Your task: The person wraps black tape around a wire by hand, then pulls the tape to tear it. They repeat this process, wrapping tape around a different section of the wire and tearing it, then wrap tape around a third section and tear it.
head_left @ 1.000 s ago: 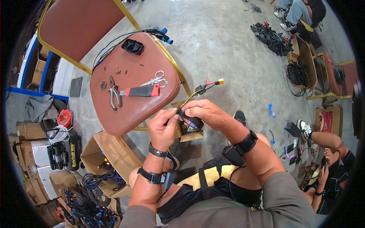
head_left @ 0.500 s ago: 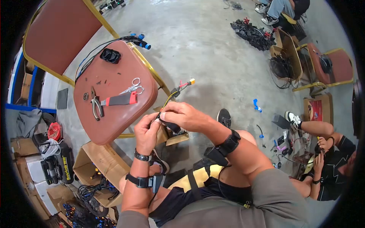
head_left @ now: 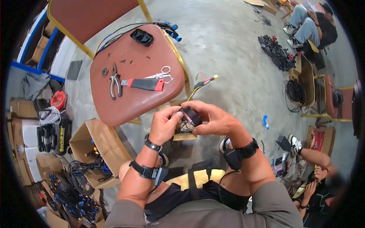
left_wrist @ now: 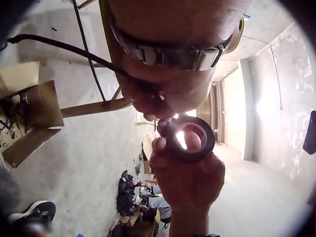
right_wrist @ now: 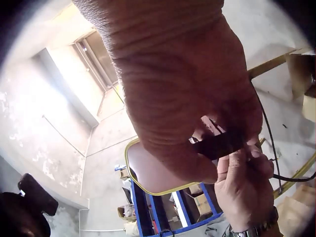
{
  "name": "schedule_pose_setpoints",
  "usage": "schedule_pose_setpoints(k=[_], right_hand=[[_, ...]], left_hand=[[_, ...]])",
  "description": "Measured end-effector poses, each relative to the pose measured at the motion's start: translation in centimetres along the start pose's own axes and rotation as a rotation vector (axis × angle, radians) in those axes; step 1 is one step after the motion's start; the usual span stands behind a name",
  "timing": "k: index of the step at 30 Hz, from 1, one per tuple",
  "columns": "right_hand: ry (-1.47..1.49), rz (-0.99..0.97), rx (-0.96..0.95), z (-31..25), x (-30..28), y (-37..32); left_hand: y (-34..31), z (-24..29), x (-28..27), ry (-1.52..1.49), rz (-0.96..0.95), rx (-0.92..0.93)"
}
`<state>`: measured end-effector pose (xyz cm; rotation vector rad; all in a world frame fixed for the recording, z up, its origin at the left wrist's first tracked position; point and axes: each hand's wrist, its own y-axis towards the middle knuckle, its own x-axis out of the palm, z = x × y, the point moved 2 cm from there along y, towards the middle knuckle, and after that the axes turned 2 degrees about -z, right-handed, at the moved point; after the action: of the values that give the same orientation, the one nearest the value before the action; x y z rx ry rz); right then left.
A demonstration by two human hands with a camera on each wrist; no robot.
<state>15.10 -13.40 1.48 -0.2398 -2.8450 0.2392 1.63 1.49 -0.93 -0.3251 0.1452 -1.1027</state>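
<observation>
My right hand [head_left: 216, 119] holds a roll of black electrical tape [head_left: 192, 114] between thumb and fingers. In the left wrist view the roll's ring [left_wrist: 210, 140] faces the camera, with a fingertip showing through its hole. Close beside it, my left hand [head_left: 164, 123] pinches a thin cable where the tape meets it; the fingers hide the exact spot. Beyond the hands the cable's yellow and black wires [head_left: 194, 92] stick out, ending in a yellow connector [head_left: 215, 77]. In the right wrist view, the left hand's fingertips [right_wrist: 234, 165] are right at the tape.
On the brown chair seat [head_left: 110, 108] lie pliers [head_left: 116, 85], a red-and-black knife [head_left: 146, 84], scissors [head_left: 164, 74] and a black plastic tray [head_left: 142, 37]. Cardboard boxes [head_left: 91, 133] with cables stand at left. A small open box [head_left: 185, 137] sits below the hands. Another person sits at right.
The head view has shifted about. My right hand has drawn slightly away from the left and spread around the tape roll, which has turned. The left hand keeps its pinch on the cable.
</observation>
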Motion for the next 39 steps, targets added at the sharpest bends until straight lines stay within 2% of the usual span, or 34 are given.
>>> schedule_pose_setpoints(k=[2, 4, 6, 8, 9, 11, 16, 18, 21, 27, 28, 30, 32, 39], right_hand=[[-0.089, 0.028, 0.035, 0.4, -0.5, -0.1], [-0.167, 0.013, 0.092, -0.6, -0.6, -0.4], [-0.242, 0.0, 0.144, -1.5, -0.6, -0.5], [-0.476, 0.037, 0.146, -2.0, -0.7, -0.6], [-0.473, 0.037, 0.152, -2.0, -0.7, -0.6], [-0.673, 0.12, 0.091, -2.4, -1.3, -0.5], [-0.659, 0.111, 0.151, -1.7, -2.8, 0.6], [-0.562, 0.12, 0.261, -1.9, -3.2, 0.8], [-0.456, 0.147, 0.274, -1.2, -4.1, 1.4], [-0.361, 0.216, 0.328, -1.0, -4.9, 2.0], [-0.29, 0.237, 0.31, -0.6, -4.9, 2.2], [-0.218, 0.263, 0.29, -0.3, -5.2, 2.4], [-0.149, 0.255, 0.368, -0.1, -5.7, 2.6], [-0.111, 0.252, 0.426, 0.5, -6.8, 2.7]], left_hand=[[0.5, -1.2, -0.1, 0.225, 0.018, 0.188], [0.6, -1.5, 0.0, 0.252, 0.028, 0.158], [0.6, -1.1, 0.3, 0.412, -0.044, 0.218], [0.4, -0.3, 0.5, 0.467, -0.057, 0.198], [0.5, -0.1, 0.7, 0.543, -0.078, 0.221], [0.6, 0.3, 1.1, 0.62, -0.115, 0.245], [0.8, 0.8, 1.9, 0.775, -0.238, 0.306], [1.2, 0.0, 1.9, 0.764, -0.285, 0.328], [1.5, 0.5, 2.1, 0.606, -0.259, 0.377], [2.2, 0.8, 2.1, 0.566, -0.285, 0.37], [2.4, 0.9, 2.2, 0.569, -0.291, 0.372], [2.6, 1.3, 2.4, 0.599, -0.24, 0.487], [2.9, 1.3, 2.5, 0.608, -0.246, 0.505], [2.9, 1.8, 3.0, 0.653, -0.261, 0.556]])
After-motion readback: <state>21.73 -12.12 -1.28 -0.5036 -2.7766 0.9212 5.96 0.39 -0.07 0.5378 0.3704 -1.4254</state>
